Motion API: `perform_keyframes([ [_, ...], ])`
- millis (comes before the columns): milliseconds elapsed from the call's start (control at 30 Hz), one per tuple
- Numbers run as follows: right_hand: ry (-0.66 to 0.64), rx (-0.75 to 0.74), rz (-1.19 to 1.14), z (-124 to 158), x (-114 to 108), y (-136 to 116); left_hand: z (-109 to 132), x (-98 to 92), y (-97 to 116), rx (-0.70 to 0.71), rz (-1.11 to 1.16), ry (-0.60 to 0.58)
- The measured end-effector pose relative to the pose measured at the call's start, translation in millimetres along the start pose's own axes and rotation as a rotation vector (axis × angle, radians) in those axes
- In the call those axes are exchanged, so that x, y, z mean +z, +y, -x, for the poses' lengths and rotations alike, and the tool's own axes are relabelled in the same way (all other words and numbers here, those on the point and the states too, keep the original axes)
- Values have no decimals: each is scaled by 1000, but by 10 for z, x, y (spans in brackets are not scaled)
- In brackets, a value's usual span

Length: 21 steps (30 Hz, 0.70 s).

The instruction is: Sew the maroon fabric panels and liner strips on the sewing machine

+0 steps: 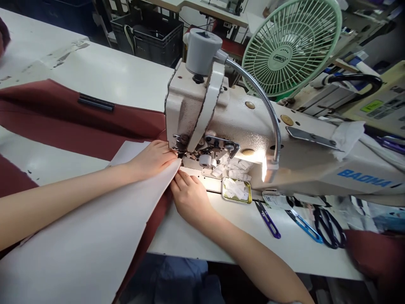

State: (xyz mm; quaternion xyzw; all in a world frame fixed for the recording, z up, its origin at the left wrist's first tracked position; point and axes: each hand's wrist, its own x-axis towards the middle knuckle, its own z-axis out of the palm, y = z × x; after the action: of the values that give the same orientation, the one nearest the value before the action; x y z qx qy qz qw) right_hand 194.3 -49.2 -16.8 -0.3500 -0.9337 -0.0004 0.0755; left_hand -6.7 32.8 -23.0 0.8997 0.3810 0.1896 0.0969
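Observation:
A large maroon fabric panel with a white backing [95,236] runs up to the needle area of a sewing machine [196,105]. My left hand [153,158] is beside the presser foot, its bent fingers closed on the panel near its upper edge; the thumb is hidden behind the white side. Just below, my right hand [190,192] pinches the panel's edge, fingertips partly covered by the cloth. The needle itself is hidden. More maroon fabric [126,131] spreads left behind the hands, with a dark strip [95,102] lying on it.
Right of the needle stands a small tin [236,190] of white pieces. Purple thread snips [268,219], a blue-handled cutter [304,226] and black-handled scissors [329,226] lie along the table. A lit lamp [268,171] hangs over the bed. A green fan [291,46] stands behind.

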Motion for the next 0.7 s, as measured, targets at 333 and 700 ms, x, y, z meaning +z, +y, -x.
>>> perform_keyframes([
  [333, -15, -98, -11, 82, -116, -180, 274, -100, 187, 126, -116, 11],
  [700, 59, -65, 124, 99, 24, -145, 148, 22, 208, -50, -86, 90],
])
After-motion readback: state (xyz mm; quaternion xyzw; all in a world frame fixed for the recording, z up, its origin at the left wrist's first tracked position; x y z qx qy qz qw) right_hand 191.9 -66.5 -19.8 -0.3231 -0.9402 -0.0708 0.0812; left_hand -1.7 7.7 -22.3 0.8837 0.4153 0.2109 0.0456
